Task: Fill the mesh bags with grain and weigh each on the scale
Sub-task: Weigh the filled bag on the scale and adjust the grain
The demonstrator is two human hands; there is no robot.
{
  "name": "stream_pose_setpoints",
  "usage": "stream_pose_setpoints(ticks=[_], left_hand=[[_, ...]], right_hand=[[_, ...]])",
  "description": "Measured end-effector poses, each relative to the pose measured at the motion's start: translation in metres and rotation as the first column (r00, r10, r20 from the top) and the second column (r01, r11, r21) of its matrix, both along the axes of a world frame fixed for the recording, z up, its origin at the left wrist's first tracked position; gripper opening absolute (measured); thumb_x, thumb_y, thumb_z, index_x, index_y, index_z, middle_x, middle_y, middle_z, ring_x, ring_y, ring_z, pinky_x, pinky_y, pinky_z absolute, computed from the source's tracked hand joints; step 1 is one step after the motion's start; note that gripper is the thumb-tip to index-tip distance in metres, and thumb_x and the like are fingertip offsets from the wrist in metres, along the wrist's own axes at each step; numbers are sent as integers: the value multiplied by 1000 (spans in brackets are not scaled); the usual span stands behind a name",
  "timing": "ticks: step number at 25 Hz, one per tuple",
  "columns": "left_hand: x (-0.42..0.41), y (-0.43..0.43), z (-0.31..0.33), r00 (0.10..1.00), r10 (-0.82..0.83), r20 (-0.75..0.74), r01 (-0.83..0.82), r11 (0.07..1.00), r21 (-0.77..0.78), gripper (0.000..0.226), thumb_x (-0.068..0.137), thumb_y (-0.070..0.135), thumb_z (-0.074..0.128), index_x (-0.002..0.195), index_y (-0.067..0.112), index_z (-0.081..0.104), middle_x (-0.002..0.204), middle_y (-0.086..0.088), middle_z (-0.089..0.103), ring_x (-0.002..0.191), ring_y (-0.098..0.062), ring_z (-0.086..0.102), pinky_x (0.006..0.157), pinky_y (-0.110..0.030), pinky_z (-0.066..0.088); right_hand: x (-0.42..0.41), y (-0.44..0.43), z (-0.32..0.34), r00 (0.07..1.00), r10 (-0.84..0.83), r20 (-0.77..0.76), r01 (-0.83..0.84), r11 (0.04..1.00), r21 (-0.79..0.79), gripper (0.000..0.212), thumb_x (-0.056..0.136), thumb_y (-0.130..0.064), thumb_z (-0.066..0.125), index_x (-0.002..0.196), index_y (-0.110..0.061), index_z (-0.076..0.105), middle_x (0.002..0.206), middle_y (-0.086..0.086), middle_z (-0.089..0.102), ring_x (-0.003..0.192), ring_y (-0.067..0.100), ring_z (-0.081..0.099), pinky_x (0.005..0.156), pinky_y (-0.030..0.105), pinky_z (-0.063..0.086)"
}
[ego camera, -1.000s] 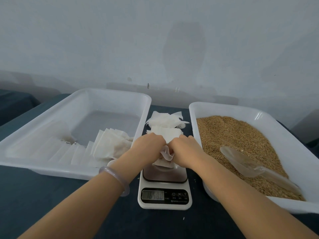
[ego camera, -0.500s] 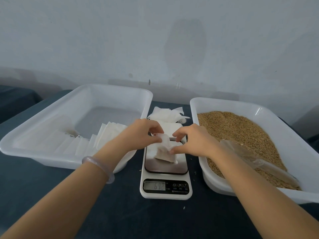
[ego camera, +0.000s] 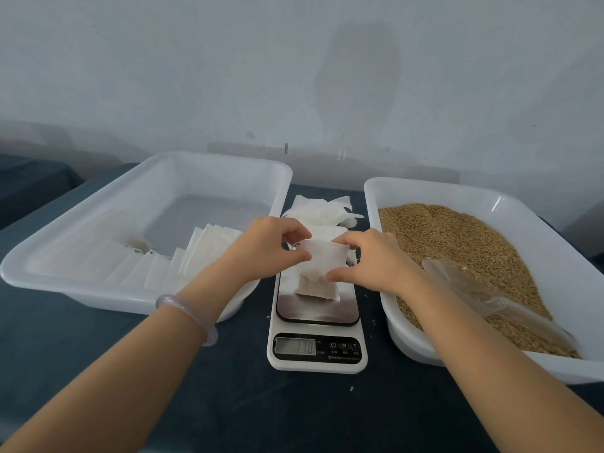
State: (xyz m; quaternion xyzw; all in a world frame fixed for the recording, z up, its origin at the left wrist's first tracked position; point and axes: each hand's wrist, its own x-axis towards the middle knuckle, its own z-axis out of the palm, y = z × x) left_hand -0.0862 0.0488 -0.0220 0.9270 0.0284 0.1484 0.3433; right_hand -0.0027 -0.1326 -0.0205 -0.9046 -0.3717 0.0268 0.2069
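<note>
A dark table (ego camera: 98,371) carries two white tubs. The left tub (ego camera: 212,181) holds a row of flat bags (ego camera: 196,253) leaning against one another. The right tub (ego camera: 425,194) is heaped with grain (ego camera: 451,237), and a clear scoop (ego camera: 464,282) lies on top of it. Between the tubs stands the scale (ego camera: 317,351), with a loose pile of empty bags (ego camera: 320,209) behind it.

Both hands meet over the scale's plate. The left hand (ego camera: 264,250) pinches the top left corner of a bag (ego camera: 322,273) between thumb and fingers. The right hand (ego camera: 376,259) pinches its right edge the same way. The bag hangs upright, its lower part dark with grain and apparently resting on the plate. The display (ego camera: 295,346) shows digits, too blurred to read with confidence.

This looks like the weighing step, with the bag being set down or its mouth being closed. While the fingers carry part of the weight, any reading is likely to be false. The next move calls for both hands to let go cleanly, leaving the bag wholly on the plate and clear of the tubs.
</note>
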Motion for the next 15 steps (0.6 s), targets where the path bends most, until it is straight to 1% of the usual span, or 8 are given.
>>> stream_pose_setpoints(ticks=[1,2,3,4,6,10,11,15], left_hand=[[0,0,0,1000,6,4,-6,1000,-6,28,77,18,75,105,17,69,93,9,67,89,-3,62,79,-8,45],[1,0,0,1000,10,8,-10,1000,-11,30,78,17,75,107,16,68,95,9,67,91,-4,63,79,-8,45],[1,0,-1,1000,13,10,-13,1000,-15,31,78,17,75,108,16,67,95,8,68,91,-4,63,79,-6,44],[2,0,-1,1000,16,11,-16,1000,-16,31,78,16,75,109,16,67,93,7,68,91,-5,63,78,-4,43],[2,0,-1,1000,19,8,-19,1000,-15,31,79,15,74,109,17,67,90,8,67,90,-6,64,77,-3,43],[2,0,-1,1000,12,10,-12,1000,-7,30,79,16,74,108,17,67,90,8,67,92,-8,65,86,-16,49],[2,1,-1,1000,12,11,-11,1000,-8,30,79,16,74,108,17,67,90,8,67,92,-8,65,86,-17,49],[3,1,-1,1000,11,11,-11,1000,-17,29,80,16,73,108,18,67,90,8,67,90,-5,64,79,-6,45]], right_hand=[[1,0,-1,1000,-11,-5,11,1000,1,64,66,-56,75,122,-31,57,102,-15,60,109,15,49,91,29,25],[1,0,-2,1000,-24,-10,24,1000,5,71,65,-56,75,128,-30,53,116,-10,59,116,17,47,96,31,26],[2,-1,-2,999,-34,-19,34,999,18,77,66,-56,75,133,-28,49,125,-6,57,120,18,45,101,33,28],[2,-1,-2,999,-37,-29,38,998,40,81,66,-55,76,135,-26,46,128,-5,55,122,17,45,104,35,30],[1,-1,-1,999,-29,-37,31,997,67,83,66,-52,77,137,-23,44,129,-5,55,122,15,46,106,38,31],[0,-1,-1,999,-18,-32,20,998,59,82,67,-51,77,137,-23,45,130,-4,55,121,15,47,107,39,31],[1,-1,-1,999,-17,-32,19,998,60,82,67,-51,77,136,-23,45,130,-4,55,121,16,47,107,39,31],[1,-1,-2,1000,-18,-24,19,998,62,81,67,-52,77,136,-23,46,130,-3,55,121,16,47,106,38,31]])
